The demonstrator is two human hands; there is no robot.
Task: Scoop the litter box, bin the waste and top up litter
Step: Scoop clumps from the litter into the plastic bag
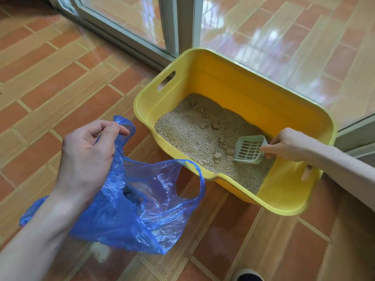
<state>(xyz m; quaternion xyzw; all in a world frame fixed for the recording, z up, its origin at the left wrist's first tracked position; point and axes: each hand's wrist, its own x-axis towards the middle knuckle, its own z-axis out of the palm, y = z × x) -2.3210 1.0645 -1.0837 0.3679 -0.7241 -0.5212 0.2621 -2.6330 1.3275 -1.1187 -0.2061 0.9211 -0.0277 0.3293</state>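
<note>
Head view is showing the right hand gripping the scoop by its handle, blade resting in the litter of the yellow litter box. Clumps are lying just ahead of the fingertips, so pushing under them and sifting gently seems wise. The left hand is pinching the blue bag handle, holding its mouth wide beside the box.

floor: orange and tan tiles, whole frame | litter box: yellow, right of centre, stands on tiles beside sliding door frame | plastic bag: blue, lower left, bottom rests on tiles | shoe: bottom edge
</note>
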